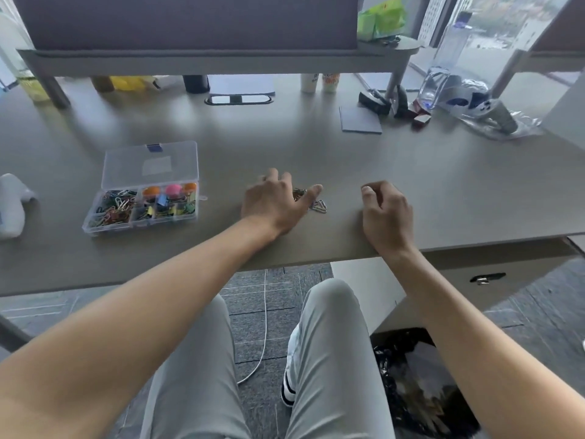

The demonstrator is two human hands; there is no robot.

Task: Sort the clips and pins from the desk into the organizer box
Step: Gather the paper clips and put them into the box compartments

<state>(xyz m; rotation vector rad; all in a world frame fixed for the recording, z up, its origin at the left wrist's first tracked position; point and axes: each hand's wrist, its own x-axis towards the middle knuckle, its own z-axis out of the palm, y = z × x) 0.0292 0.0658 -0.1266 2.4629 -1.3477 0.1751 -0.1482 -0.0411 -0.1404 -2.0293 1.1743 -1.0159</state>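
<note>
A small heap of paper clips [311, 201] lies near the worktop's [443, 185] front edge, under the left hand's [273, 204] spread, relaxed fingers. The right hand [384, 210] rests beside it, loosely curled, holding nothing. One open organizer box [142, 188] sits toward the left edge.

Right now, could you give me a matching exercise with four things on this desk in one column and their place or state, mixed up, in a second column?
Column 1:
1. organizer box
2. loose paper clips
3. right hand
4. water bottle

Column 2:
A. far right of the desk, upright
B. fingers curled, resting near the desk edge
C. lid open, left of both hands
D. on the desk beside the left hand

Pairs: 1-C, 2-D, 3-B, 4-A
</note>
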